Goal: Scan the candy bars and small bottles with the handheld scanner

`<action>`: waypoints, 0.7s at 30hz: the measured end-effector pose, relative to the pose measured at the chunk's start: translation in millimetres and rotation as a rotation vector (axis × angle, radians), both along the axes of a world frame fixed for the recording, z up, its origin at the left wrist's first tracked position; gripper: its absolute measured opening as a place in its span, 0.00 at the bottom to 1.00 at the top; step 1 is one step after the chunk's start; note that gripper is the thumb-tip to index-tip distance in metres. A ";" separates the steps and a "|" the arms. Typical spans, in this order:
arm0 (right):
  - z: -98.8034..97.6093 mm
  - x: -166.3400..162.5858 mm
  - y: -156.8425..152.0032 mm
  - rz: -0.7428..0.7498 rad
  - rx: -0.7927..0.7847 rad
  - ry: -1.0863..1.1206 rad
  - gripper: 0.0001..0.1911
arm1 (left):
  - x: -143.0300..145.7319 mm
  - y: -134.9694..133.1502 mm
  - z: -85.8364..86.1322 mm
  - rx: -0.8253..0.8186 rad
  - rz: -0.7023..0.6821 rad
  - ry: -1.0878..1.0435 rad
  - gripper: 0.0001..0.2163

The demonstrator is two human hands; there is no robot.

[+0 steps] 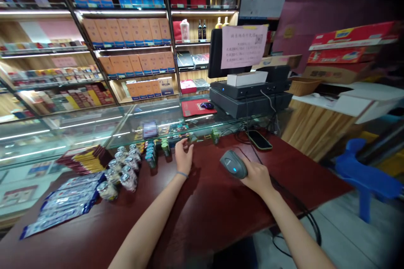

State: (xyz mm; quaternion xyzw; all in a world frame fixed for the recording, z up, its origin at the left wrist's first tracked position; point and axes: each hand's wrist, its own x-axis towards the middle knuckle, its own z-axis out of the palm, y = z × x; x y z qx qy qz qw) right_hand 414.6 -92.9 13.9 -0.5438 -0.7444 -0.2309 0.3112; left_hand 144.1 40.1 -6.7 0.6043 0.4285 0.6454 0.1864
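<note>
My right hand (258, 176) is wrapped round the handle of a dark grey barcode scanner (232, 164), held over the red-brown table with a small blue light showing on it. My left hand (184, 156) hovers at the table's back edge, thumb and fingers apart, with nothing visible between them. Just left of it stand small green containers (165, 146) and a row of blue ones (150, 153). Farther left are several small jars with shiny lids (121, 170). Blue-and-silver packets (67, 199) lie overlapped at the left, below a stack of maroon-and-yellow packets (86, 157).
A phone (259, 139) lies on the table (202, 210) near black cables. Behind is a glass counter (123, 124) with a mouse (207, 105) on a red pad. A monitor (216, 52) stands above a cash drawer (240, 103). A blue stool (366, 172) is at the right.
</note>
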 end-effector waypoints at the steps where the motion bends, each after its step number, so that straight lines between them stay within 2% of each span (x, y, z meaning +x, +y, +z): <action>1: 2.0 -5.9 1.2 0.006 0.008 0.007 0.16 | -12.4 -5.9 2.1 0.026 0.048 0.033 0.15; 4: 6.7 -25.8 5.2 0.040 0.018 0.010 0.14 | -47.0 -20.8 5.9 0.084 0.188 0.127 0.14; 7: 9.4 -47.9 9.5 0.058 0.009 0.011 0.14 | -74.5 -29.7 5.7 0.087 0.258 0.141 0.15; 14: 7.0 -96.5 24.4 0.144 0.025 0.015 0.14 | -110.0 -39.4 -6.5 0.005 0.193 0.000 0.18; 21: 5.6 -121.2 31.6 0.195 0.004 0.015 0.15 | -119.4 -40.7 -12.2 -0.082 0.130 -0.077 0.22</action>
